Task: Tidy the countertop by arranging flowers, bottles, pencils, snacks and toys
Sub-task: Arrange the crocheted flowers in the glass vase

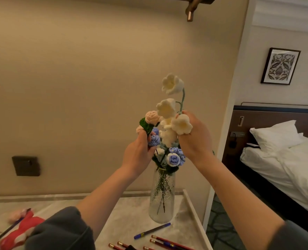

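Both hands on crocheted yarn flowers (173, 159) in tall clear textured glass vase (161, 201) on pale marble countertop (131, 213). Grip: left hand (138, 154) pinches blue yarn bud (154, 139); right hand (194, 141) clasps white bellflower stem (183, 98). Likely light, soft: hold stems.

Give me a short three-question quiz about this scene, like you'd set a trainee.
1. True or false: the left hand holds nothing.
2. Which lies nearest the glass vase on the countertop? A. blue-tipped pencil B. red pencils C. red toy
3. What colour are the bell flowers whose stem the right hand pinches?
Key: 1. False, it grips the pink rose. 2. A. 3. White.
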Available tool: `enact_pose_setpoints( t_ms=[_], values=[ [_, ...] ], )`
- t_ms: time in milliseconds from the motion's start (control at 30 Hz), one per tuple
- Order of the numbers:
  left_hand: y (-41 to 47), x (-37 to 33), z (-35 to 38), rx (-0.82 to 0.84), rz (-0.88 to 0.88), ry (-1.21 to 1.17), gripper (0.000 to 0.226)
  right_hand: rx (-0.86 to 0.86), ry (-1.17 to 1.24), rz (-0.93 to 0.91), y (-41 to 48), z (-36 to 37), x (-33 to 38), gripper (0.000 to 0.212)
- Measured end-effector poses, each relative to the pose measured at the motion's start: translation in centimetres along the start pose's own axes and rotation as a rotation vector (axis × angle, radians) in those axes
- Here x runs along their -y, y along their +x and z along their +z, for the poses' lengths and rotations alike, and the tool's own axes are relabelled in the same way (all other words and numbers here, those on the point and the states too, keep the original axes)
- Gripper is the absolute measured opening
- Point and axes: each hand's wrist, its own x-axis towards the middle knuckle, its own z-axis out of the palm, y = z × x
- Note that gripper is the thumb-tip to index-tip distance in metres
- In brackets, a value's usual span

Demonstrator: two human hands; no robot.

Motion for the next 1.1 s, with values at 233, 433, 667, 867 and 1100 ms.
enact_pose_setpoints(
  t_ms=[233,433,667,867,1100],
  values=[
    [0.6,-0.5,0.2,-0.017,-0.022,-0.038,0.041,0.071,-0.135,-0.059,-0.6,0.6,-0.6,0.013],
    [1.0,-0.6,0.2,-0.03,-0.106,-0.098,0.043,-0.006,-0.126,-0.127,-0.3,1.3,-0.9,0.029],
    [1.2,-0.3,0.1,-0.043,-0.152,-0.198,0.04,0.053,-0.119,-0.087,-0.6,2.5,-2.1,0.02],
    [0.9,0.2,1.0,-0.024,-0.128,-0.234,0.044,0.239,-0.115,0.108,-0.7,4.7,-3.9,0.006],
    [-0.7,1.2,2.1,0.098,-0.166,-0.204,0.043,0.334,-0.006,0.244,0.5,5.6,-5.1,0.013]
  ],
)
